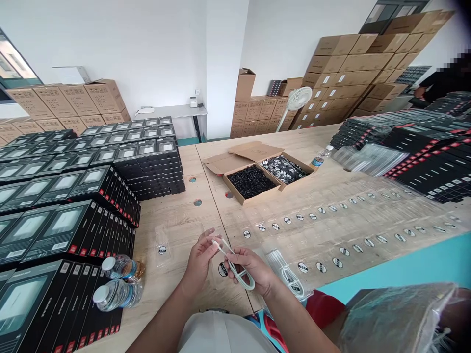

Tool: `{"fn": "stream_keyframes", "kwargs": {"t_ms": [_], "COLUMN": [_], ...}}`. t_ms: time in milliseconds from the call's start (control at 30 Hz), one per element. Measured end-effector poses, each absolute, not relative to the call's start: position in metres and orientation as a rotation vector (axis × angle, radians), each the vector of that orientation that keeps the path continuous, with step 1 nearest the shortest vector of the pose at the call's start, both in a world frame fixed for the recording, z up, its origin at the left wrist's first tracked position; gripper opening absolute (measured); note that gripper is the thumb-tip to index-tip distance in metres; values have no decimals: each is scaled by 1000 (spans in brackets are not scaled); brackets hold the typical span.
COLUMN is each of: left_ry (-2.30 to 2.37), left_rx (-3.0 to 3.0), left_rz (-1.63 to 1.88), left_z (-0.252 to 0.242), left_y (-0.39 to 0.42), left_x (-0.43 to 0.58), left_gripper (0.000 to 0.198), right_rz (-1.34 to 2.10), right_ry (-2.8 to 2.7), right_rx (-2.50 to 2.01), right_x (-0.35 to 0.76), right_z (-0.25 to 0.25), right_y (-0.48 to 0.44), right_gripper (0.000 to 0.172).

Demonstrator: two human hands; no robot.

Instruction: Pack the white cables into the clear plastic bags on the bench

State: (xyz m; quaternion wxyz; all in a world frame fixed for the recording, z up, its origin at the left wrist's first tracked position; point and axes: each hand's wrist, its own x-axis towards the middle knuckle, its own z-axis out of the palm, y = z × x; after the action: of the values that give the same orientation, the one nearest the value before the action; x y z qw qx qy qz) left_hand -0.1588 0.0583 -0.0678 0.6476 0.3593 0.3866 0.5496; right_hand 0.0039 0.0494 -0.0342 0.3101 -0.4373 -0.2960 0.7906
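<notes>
- Black retail boxes [62, 230] stand in tall, tight rows along the left of the light wooden table [176, 230], with brown cartons [84, 100] stacked against the far wall behind them.
- Two water bottles [117, 289] lie on their sides, touching each other, against the nearest boxes.
- A clear plastic bag [162, 250] with a round black-and-white sticker lies flat on the table, just left of the hands.
- The left hand [200, 260] has thumb and fingers pressed together on the white cable [241, 277], close to its plug end.
- The right hand [250, 269] is clamped on the same cable, and a narrow loop hangs below it, held above the table between both hands.
- Just right of that hand, a coiled white cable sealed in a clear bag [289, 277] lies on the table.
- Further ahead, an open cardboard tray [239, 193] holds small black pieces [250, 181] in one section and black-and-white patterned packets [283, 169] in the other.
- Clear bags with round stickers [331, 230] lie in overlapping rows across the right side of the table.
- A white fan [300, 100] stands beside more stacked cartons [349, 63].
- Far right, another person's hand [419, 92] is near further stacks of black boxes [423, 166].
</notes>
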Motion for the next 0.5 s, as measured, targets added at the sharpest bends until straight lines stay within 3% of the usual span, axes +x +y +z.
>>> {"fn": "stream_keyframes", "kwargs": {"t_ms": [167, 300, 400, 500], "left_ry": [666, 727, 910, 1073], "left_rx": [889, 814, 658, 610], "left_rz": [1172, 1214, 1325, 1391], "left_z": [-60, -61, -70, -77], "left_y": [55, 56, 59, 62], "left_x": [-168, -167, -162, -156], "left_gripper": [23, 19, 26, 31], "right_rz": [2269, 2216, 1883, 1220], "right_ry": [-625, -653, -961, -1459], "right_rx": [-1067, -1094, -1275, -1532], "right_x": [10, 4, -8, -20], "right_z": [-41, -40, -36, -36], "right_y": [52, 53, 51, 49], "right_gripper": [27, 28, 29, 20]}}
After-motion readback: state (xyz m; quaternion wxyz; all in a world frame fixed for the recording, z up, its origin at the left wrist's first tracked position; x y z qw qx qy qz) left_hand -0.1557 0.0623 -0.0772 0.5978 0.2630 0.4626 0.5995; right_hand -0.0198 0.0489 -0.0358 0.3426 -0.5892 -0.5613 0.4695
